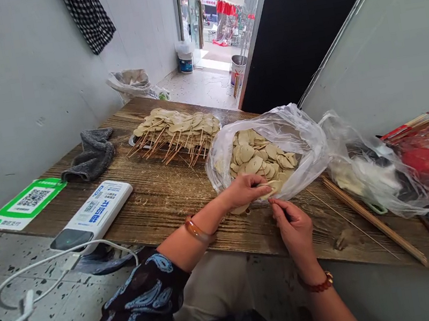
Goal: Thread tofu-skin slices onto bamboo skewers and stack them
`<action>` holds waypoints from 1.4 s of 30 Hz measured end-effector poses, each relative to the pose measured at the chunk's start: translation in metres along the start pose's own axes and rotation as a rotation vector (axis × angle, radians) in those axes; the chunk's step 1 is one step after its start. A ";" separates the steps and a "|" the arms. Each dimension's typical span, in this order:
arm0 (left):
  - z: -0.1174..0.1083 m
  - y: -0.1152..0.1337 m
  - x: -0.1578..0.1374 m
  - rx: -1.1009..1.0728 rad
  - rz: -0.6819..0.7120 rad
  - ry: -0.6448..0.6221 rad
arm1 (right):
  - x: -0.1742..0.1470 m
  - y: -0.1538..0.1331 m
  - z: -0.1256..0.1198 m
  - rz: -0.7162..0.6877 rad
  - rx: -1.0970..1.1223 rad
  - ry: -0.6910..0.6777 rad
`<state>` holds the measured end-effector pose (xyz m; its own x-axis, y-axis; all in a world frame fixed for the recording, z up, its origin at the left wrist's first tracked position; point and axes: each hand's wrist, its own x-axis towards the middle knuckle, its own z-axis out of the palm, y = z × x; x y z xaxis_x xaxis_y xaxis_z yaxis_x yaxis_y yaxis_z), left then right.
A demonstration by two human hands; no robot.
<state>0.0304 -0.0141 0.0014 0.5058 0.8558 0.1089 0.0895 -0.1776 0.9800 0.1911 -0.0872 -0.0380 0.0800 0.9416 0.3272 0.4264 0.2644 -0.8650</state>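
My left hand (246, 191) pinches a few pale, flat, round slices (275, 188) at the near edge of a clear plastic bag (305, 141). Just below, my right hand (294, 224) has its thumb and fingers closed on a thin bamboo skewer (271, 198), mostly hidden, its upper end at the slices. More loose slices (253, 162) fill the open bag. Beyond it to the left, filled skewers (180, 125) are piled on a metal tray, bare stick ends toward me. A bundle of bare skewers (374, 219) lies right of my right hand, beside one loose skewer (350, 220).
On the wooden table (157, 207) to the left are a grey cloth (91, 155), a white box-shaped device (96, 209) with a cable, and a green QR card (28, 203). Plastic bags (387, 171) crowd the right side. A doorway opens beyond.
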 end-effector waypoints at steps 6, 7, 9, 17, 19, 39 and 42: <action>-0.002 0.000 0.002 0.071 0.051 -0.013 | 0.000 0.001 -0.001 0.042 0.000 0.026; -0.005 -0.001 0.002 0.067 0.052 0.059 | 0.000 0.002 -0.001 0.052 0.008 0.041; -0.013 -0.004 0.005 0.124 0.047 0.266 | -0.001 0.002 -0.001 0.084 0.036 0.089; -0.022 -0.021 0.013 0.899 0.065 0.452 | -0.001 0.003 -0.001 0.180 0.094 0.136; -0.016 -0.022 0.015 1.025 0.055 0.414 | -0.001 0.003 -0.001 0.153 0.080 0.123; -0.030 -0.026 0.021 -0.339 -0.042 0.501 | 0.000 0.001 0.000 -0.007 -0.025 -0.032; -0.030 -0.019 0.019 -0.479 -0.024 0.461 | 0.001 0.000 0.000 -0.031 -0.056 -0.070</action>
<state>0.0126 0.0197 -0.0106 0.0795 0.9959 0.0423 -0.3488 -0.0119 0.9371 0.1914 -0.0864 -0.0372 0.0036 0.9459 0.3245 0.4774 0.2835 -0.8317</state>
